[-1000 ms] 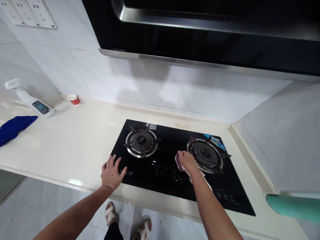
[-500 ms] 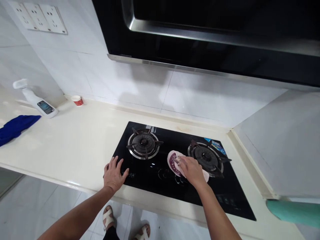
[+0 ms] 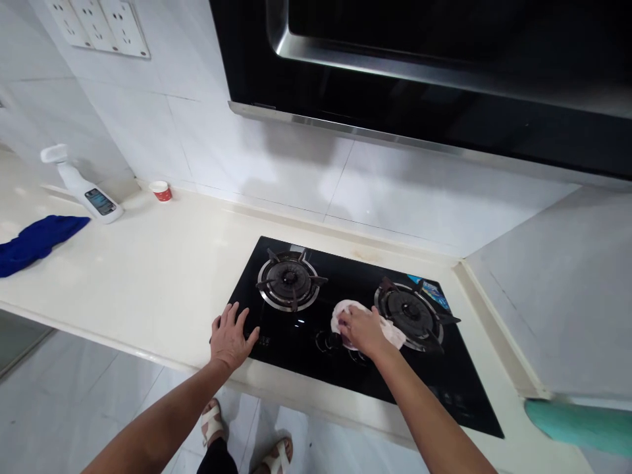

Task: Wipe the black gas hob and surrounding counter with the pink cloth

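Note:
My right hand (image 3: 363, 329) grips a pale pink cloth (image 3: 395, 334) with a purple patch, pressed on the black glass gas stove (image 3: 306, 359) between its two burners. Bent fingers cover part of the cloth, close to the stove's control knob (image 3: 335, 340). At the stove's front left corner, my left hand (image 3: 231, 339) lies flat with fingers spread, holding nothing. The left burner (image 3: 289, 279) sits just beyond it. Beside the cloth is the right burner (image 3: 409, 311), with its dark pan support.
A white spray bottle (image 3: 91, 191), a red and white paper cup (image 3: 160, 191) and a blue cloth (image 3: 42, 240) are on the counter (image 3: 162, 276) to the left. A black range hood (image 3: 419, 85) overhangs the stove. Something green (image 3: 577, 424) lies at the right.
My right hand has shifted slightly left over the cloth, now covering most of the purple patch. The left hand stays at the stove's corner. The camera view has moved a little.

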A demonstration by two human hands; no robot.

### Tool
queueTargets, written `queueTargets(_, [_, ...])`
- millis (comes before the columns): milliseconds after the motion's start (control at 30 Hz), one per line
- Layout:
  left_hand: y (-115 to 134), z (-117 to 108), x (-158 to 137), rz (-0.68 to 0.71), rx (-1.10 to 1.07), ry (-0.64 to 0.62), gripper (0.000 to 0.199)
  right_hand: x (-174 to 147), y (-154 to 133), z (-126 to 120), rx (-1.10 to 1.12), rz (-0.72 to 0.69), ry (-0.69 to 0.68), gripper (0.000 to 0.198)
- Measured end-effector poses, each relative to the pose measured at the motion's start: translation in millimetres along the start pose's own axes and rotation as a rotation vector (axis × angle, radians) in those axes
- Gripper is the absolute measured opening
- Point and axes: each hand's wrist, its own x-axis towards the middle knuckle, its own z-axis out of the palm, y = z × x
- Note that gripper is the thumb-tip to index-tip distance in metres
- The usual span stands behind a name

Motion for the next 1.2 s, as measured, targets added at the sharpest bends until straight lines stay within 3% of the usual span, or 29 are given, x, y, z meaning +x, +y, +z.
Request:
queueTargets(200, [-2,1,1,0.019,0.015,0.008,0.057,-56,-17,31,0.017,-0.121,0.073,0.026])
queueTargets(500, [-3,4,2,0.024,0.031,0.021,0.057,-85,-31,76,0.065,-0.192,0.404,0.024])
queueTargets(667, [-3,4,2,0.023,0.028,0.016,0.057,-105,-54,92,0.208,-0.132,0.563,0.025])
queueTargets(967, [-2,0,1,0.014,0.0,0.015,0.056,-113,-86,91,0.436,0.007,0.677,0.028])
queueTargets(1100, [-2,-1,0,0.02,0.012,0.017,0.056,-123,-136,103,0.622,-0.109,0.667,0.032])
queueTargets(1200, [-2,-2,0,0.025,0.014,0.011,0.056,-121,-170,96,0.918,-0.21,0.525,0.037])
